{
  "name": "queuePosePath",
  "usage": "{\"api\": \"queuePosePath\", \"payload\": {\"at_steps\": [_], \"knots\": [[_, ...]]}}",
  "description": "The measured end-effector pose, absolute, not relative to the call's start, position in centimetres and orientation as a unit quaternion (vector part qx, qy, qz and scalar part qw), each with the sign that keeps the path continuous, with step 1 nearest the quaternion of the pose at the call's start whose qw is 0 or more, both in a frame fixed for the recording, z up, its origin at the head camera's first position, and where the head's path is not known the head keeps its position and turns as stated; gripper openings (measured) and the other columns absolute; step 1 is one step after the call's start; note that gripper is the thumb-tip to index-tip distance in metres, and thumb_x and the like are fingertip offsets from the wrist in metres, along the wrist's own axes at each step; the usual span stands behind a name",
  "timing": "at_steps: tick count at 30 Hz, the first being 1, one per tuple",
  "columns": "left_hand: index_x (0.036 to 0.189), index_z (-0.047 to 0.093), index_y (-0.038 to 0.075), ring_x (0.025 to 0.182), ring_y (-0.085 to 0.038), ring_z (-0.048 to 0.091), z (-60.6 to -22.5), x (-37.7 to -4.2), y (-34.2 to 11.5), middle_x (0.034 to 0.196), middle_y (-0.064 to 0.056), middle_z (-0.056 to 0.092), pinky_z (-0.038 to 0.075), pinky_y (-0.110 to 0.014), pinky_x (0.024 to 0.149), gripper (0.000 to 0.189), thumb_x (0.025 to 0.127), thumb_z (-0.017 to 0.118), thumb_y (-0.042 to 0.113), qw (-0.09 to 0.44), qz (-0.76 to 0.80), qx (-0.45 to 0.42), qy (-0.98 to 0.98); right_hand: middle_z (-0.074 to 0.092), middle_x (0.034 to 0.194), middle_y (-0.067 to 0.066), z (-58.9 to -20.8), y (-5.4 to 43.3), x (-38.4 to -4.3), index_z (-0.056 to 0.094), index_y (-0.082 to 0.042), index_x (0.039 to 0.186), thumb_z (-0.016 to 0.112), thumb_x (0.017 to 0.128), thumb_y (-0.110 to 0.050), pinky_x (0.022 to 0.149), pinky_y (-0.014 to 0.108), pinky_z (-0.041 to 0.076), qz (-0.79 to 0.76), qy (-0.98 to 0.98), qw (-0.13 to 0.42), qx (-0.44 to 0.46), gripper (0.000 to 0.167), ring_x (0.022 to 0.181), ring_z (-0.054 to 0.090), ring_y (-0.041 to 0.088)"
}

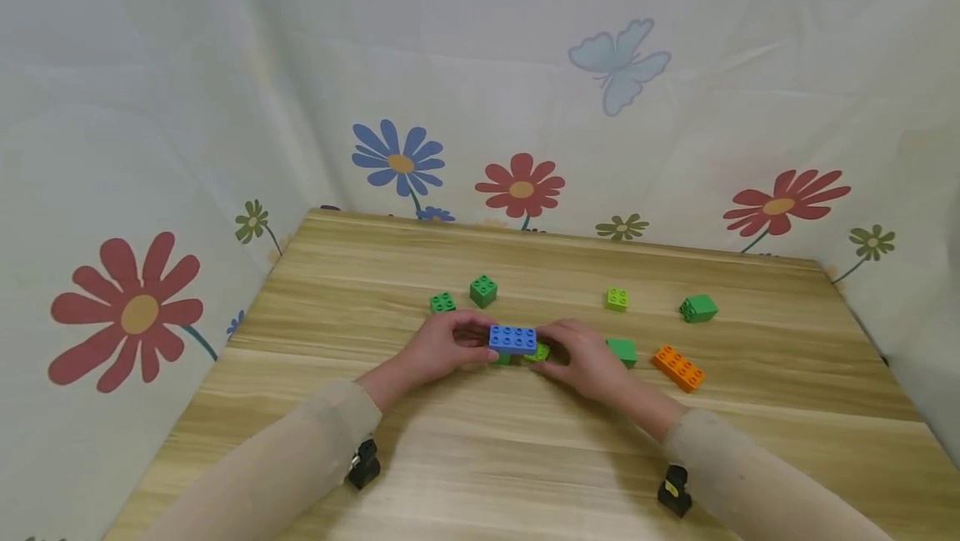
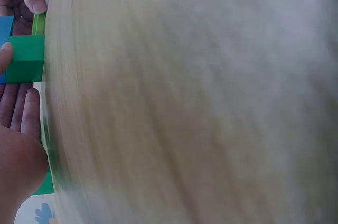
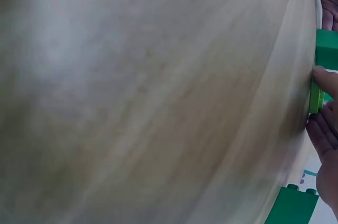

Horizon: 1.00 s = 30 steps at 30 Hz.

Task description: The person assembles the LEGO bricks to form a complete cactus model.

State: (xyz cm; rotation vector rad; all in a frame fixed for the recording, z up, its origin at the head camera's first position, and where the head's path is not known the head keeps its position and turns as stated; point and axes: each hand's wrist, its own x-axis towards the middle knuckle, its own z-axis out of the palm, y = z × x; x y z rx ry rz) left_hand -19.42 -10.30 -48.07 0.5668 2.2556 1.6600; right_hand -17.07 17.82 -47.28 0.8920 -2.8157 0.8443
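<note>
Near the middle of the table, my left hand grips a blue brick with two rows of studs. A green block with a slanted face sits directly beneath the blue one, by the left thumb. My right hand pinches a flat lime-green brick between thumb and fingers, low at the tabletop. In the right wrist view the lime brick stands beside the green block. Whether the two touch, I cannot tell. The blue brick partly hides both in the head view.
Beyond the left hand lie two green bricks. A small lime brick and a tipped green brick lie at the back right. Close to the right hand are a green block and an orange brick. Flowered cloth surrounds the wooden table.
</note>
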Motion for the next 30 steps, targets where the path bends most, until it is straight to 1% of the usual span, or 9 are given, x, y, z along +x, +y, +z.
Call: {"api": "queuePosePath", "payload": {"at_steps": [4,9,13,16,25,30], "knots": [[0.129,0.074,0.004,0.117,-0.025,0.073,-48.0,-19.3,-10.2,0.125,-0.011,0.076,0.061,-0.035,0.099,0.041,0.091,0.088,0.012,0.143,0.573,0.195,0.783,0.075,0.123,0.011,-47.3,18.1,-17.3,0.073,-0.003,0.129,0.087,0.091,-0.014,0.103,0.050,0.058,0.277,-0.912,0.034,0.300,0.042,0.116,0.070,0.029],[0.129,0.074,0.003,0.117,-0.025,0.073,-47.8,-19.1,-10.2,0.125,-0.011,0.075,0.061,-0.035,0.099,0.041,0.091,0.087,0.010,0.143,0.571,0.188,0.786,0.075,0.125,0.012,-46.9,18.6,-17.4,0.072,-0.002,0.131,0.086,0.092,-0.011,0.101,0.048,0.059,0.280,-0.910,0.023,0.303,0.042,0.115,0.070,0.028],[0.129,0.073,0.003,0.118,-0.025,0.073,-47.8,-19.2,-10.2,0.126,-0.011,0.075,0.061,-0.035,0.099,0.042,0.091,0.088,0.011,0.140,0.568,0.188,0.789,0.075,0.122,0.013,-46.4,19.3,-17.5,0.072,0.000,0.129,0.086,0.091,-0.007,0.094,0.045,0.062,0.290,-0.907,0.030,0.303,0.041,0.107,0.070,0.026],[0.129,0.074,0.004,0.118,-0.025,0.072,-47.9,-19.2,-10.2,0.126,-0.011,0.075,0.061,-0.035,0.100,0.042,0.091,0.088,0.011,0.139,0.567,0.188,0.790,0.076,0.117,0.013,-46.0,19.8,-17.7,0.073,0.002,0.126,0.085,0.090,-0.004,0.088,0.045,0.062,0.295,-0.902,0.044,0.311,0.039,0.101,0.070,0.025],[0.130,0.073,0.004,0.119,-0.026,0.072,-48.0,-19.3,-10.3,0.126,-0.011,0.075,0.060,-0.035,0.100,0.043,0.090,0.088,0.011,0.141,0.568,0.188,0.789,0.077,0.118,0.011,-44.0,20.5,-18.2,0.075,-0.001,0.126,0.087,0.089,-0.005,0.088,0.049,0.063,0.284,-0.906,0.080,0.304,0.039,0.100,0.070,0.026],[0.130,0.073,0.004,0.119,-0.026,0.072,-48.0,-19.3,-10.3,0.127,-0.011,0.075,0.060,-0.035,0.100,0.043,0.090,0.088,0.011,0.142,0.570,0.187,0.788,0.077,0.120,0.010,-42.8,19.9,-18.2,0.075,-0.001,0.127,0.087,0.089,-0.006,0.091,0.053,0.062,0.300,-0.900,0.076,0.307,0.040,0.103,0.071,0.027]]}}
